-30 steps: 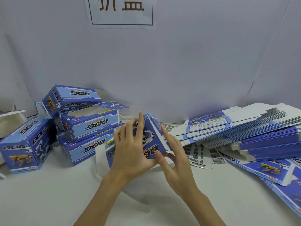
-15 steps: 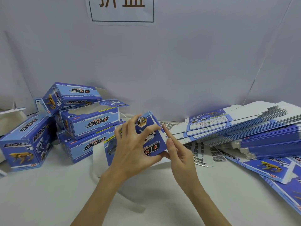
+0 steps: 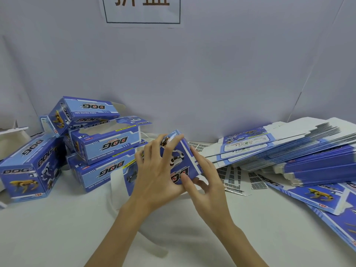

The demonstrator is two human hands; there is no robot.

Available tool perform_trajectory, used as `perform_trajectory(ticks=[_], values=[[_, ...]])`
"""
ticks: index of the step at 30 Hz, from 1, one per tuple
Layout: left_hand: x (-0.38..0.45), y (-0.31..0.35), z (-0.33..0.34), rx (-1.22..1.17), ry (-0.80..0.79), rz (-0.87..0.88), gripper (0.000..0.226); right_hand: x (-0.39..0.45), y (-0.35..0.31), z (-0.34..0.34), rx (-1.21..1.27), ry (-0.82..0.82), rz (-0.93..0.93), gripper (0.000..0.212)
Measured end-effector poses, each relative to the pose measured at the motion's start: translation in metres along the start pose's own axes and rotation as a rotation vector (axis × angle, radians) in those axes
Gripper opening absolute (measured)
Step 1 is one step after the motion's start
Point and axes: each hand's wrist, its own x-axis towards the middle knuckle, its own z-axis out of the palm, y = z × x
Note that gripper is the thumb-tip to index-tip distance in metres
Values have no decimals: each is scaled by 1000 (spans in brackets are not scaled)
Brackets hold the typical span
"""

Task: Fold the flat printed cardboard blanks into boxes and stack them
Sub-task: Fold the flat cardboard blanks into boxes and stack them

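Note:
I hold a half-folded blue printed box (image 3: 181, 160) above the middle of the table. My left hand (image 3: 156, 170) grips its left side, fingers curled over the end face. My right hand (image 3: 206, 182) pinches the box's right edge, thumb on the printed face and fingers behind it. A white flap (image 3: 117, 184) hangs from the box's lower left. Several folded boxes (image 3: 104, 143) are piled at the left, one more (image 3: 28, 168) standing apart at the far left. A fanned stack of flat blanks (image 3: 300, 151) lies at the right.
Loose flat blanks (image 3: 316, 195) lie spread at the right front. Barcode sheets (image 3: 233, 180) lie under the stack's edge. A white carton (image 3: 11, 139) stands at the far left. A grey wall with a printed sign (image 3: 142, 10) closes the back.
The box has turned slightly in my hands. My left fingers have spread across its end face. My right hand has slid along the right edge, thumb now on the printed face.

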Motion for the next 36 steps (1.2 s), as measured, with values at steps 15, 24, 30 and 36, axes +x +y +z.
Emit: perform_trajectory(ticks=[15,24,30,36], values=[[-2,-5,3,53,12,5,122,-4,7,0,-141,-42,-84,56],[-1,1,6,-102,21,111,127,6,-2,-10,-55,-122,-54,73],[9,-8,-4,-727,-139,-32,103,21,-5,-30,-99,120,-176,98],[14,-27,-9,-1383,-149,-774,38,19,0,-35,-483,-194,-405,86]])
